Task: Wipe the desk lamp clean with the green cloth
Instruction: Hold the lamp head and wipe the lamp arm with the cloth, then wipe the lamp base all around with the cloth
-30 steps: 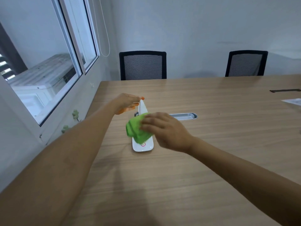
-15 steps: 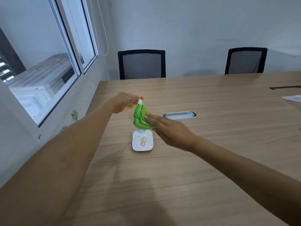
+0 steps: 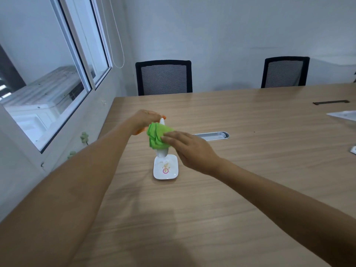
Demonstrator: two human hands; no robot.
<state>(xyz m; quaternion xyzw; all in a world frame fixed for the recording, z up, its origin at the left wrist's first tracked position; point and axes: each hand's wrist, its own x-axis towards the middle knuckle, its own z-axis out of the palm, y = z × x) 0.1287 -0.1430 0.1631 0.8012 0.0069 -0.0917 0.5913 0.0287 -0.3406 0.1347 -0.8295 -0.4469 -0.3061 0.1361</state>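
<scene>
Pale wood surface (image 3: 250, 189) is carrying the lamp (image 3: 165, 166). Left hand (image 3: 143, 120) is clamping the lamp's top; right hand (image 3: 189, 149) is pressing the cloth (image 3: 157, 136) against the stem just below that grip. Beneath, the base is showing specks, so wiping seems partway. Two chairs (image 3: 163, 77) are standing beyond, by the window (image 3: 48, 83).

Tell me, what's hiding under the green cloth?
The green cloth wraps the white lamp stem. The stem's tip pokes out above, its foot and square base below. The wrapped middle is hidden. The right hand presses the cloth; the left hand holds the top.
</scene>
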